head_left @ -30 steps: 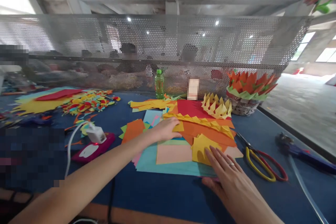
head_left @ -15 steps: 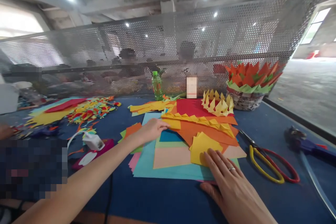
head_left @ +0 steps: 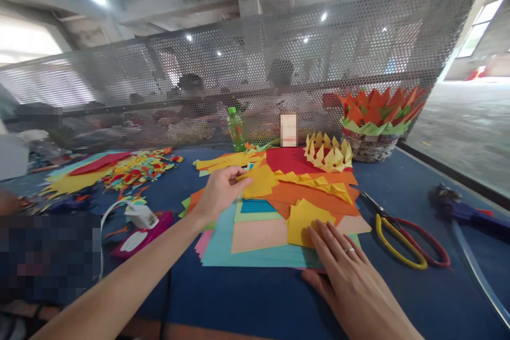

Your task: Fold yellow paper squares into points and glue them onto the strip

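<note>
My left hand (head_left: 223, 191) pinches the left edge of a yellow paper piece (head_left: 261, 181), raised over the sheets. With fingers stretched out, my right hand (head_left: 346, 263) lies flat on the lower right of a small stack of yellow paper squares (head_left: 306, 222). Under both is a pile of coloured sheets, with a light blue sheet (head_left: 223, 247) at the bottom front and orange paper (head_left: 295, 199) above. A strip of folded yellow points (head_left: 319, 183) rests on the orange paper, its left end hidden behind the held piece. Behind it stands a ring of pale yellow points (head_left: 329, 154).
Scissors (head_left: 402, 236) with yellow and red handles lie at right, near a blue glue gun (head_left: 466, 212). A basket (head_left: 374, 146) with orange paper points, a green-capped bottle (head_left: 236, 130), paper scraps (head_left: 137, 170) and a white charger (head_left: 142, 216) stand around. Another person's sleeve (head_left: 48, 255) is at left.
My left hand has lifted a yellow paper piece off the pile and drawn it slightly left and toward me. My right hand stays on the yellow squares.
</note>
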`<state>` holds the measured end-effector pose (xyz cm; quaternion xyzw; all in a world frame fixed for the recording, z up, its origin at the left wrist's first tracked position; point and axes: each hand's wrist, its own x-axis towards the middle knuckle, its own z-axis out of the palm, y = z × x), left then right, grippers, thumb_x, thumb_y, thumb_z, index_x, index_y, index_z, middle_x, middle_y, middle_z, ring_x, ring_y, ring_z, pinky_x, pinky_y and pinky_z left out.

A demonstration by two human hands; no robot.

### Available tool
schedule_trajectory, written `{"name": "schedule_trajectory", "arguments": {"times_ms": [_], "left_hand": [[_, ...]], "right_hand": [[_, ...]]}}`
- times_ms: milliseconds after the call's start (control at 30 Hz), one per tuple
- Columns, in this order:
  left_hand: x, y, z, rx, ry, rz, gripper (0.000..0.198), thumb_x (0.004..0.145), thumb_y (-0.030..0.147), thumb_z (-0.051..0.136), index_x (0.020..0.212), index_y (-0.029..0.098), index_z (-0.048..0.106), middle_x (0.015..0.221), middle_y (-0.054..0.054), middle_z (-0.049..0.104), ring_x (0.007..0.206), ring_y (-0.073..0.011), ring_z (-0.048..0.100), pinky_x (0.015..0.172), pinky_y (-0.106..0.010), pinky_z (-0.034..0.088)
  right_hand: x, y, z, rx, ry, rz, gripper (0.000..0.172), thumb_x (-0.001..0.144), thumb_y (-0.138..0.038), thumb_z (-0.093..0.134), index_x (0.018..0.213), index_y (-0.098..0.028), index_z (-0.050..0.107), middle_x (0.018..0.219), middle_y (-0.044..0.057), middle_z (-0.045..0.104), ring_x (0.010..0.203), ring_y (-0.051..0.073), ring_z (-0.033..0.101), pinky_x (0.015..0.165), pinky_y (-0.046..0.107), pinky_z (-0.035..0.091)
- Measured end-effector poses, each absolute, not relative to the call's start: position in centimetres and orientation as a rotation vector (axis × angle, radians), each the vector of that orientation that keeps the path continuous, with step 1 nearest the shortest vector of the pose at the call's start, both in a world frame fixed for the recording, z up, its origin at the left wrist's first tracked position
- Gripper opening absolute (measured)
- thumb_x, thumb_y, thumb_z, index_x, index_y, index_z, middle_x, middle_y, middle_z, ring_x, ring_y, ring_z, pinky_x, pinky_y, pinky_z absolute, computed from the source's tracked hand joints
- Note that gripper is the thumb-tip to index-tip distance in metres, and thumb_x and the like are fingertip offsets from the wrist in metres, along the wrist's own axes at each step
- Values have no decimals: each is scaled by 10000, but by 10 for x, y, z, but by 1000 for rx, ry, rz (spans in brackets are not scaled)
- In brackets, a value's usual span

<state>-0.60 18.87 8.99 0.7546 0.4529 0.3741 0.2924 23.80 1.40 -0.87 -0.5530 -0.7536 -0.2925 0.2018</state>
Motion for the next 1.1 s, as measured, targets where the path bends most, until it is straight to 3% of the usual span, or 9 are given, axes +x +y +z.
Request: {"name": "schedule_trajectory", "arguments": {"times_ms": [100, 200, 400, 500, 533, 633, 700, 767, 1100], "left_hand": [[16, 162, 93, 2218, 1084, 1018, 212, 972, 358, 649, 1022, 154, 672, 1026, -44, 699, 965, -193, 676, 917, -426, 557], [32, 142, 83, 2401, 923, 965, 171, 995, 307, 601, 1066, 166, 668, 1127, -65, 703, 1082, -211, 661, 997, -456, 516], [36, 122, 57, 2622, 602, 527, 125, 948, 160, 579, 909, 189, 694, 977, -47, 747, 949, -184, 697, 892, -323, 532], [30, 119, 63, 2654, 545, 401, 102, 939, 293, 663, 981, 212, 707, 1105, -50, 747, 1053, -203, 695, 983, -320, 505], [28, 121, 67, 2661, 546, 371, 176, 917, 364, 705, 1019, 220, 709, 1119, -45, 749, 1068, -206, 695, 1000, -317, 501], [18, 142, 75, 2681, 690, 360, 304, 938, 472, 675, 1097, 214, 694, 1150, -49, 739, 1071, -190, 694, 980, -320, 526], [10, 165, 75, 2709, 899, 396, 279, 1006, 418, 586, 1102, 173, 679, 1181, -77, 707, 1107, -218, 668, 1001, -439, 521], [2, 190, 72, 2733, 1107, 403, 301, 992, 396, 613, 1180, 164, 650, 1242, -94, 663, 1159, -251, 634, 1027, -513, 501], [-12, 218, 61, 2735, 1286, 166, 299, 986, 389, 627, 1191, 172, 638, 1207, -84, 660, 1043, -217, 662, 918, -439, 567]], "right_hand": [[238, 12, -6, -1548, -2101, -834, 638, 1063, -535, 270, 1317, -59, 610, 1351, 189, 661, 1212, 345, 675, 892, 501, 628], [239, 7, 0, -1509, -2106, -821, 580, 1063, -501, 312, 1338, -71, 589, 1360, 166, 659, 1209, 328, 679, 890, 494, 630], [238, -1, 12, -1477, -2017, -746, 461, 1060, -404, 365, 1348, -114, 579, 1335, 118, 688, 1201, 279, 690, 901, 419, 628], [236, 1, 13, -1457, -2046, -750, 480, 1062, -410, 363, 1341, -96, 594, 1339, 115, 682, 1195, 275, 694, 871, 398, 639], [235, 2, 12, -1445, -2075, -763, 489, 1064, -419, 353, 1323, -97, 615, 1328, 111, 688, 1181, 279, 701, 864, 406, 642], [232, 3, 10, -1410, -2172, -802, 552, 1073, -472, 299, 1216, -119, 698, 1259, 98, 726, 1107, 293, 735, 839, 451, 648], [231, 4, 8, -1407, -2199, -814, 588, 1077, -487, 265, 1172, -136, 727, 1240, 89, 735, 1086, 294, 743, 828, 466, 648], [231, 5, 6, -1409, -2188, -822, 601, 1077, -490, 254, 1166, -138, 733, 1238, 87, 737, 1082, 292, 745, 819, 468, 644], [235, 8, -1, -1372, -2147, -860, 583, 1085, -483, 263, 1160, -152, 737, 1247, 49, 737, 1068, 256, 750, 797, 433, 628]]}}
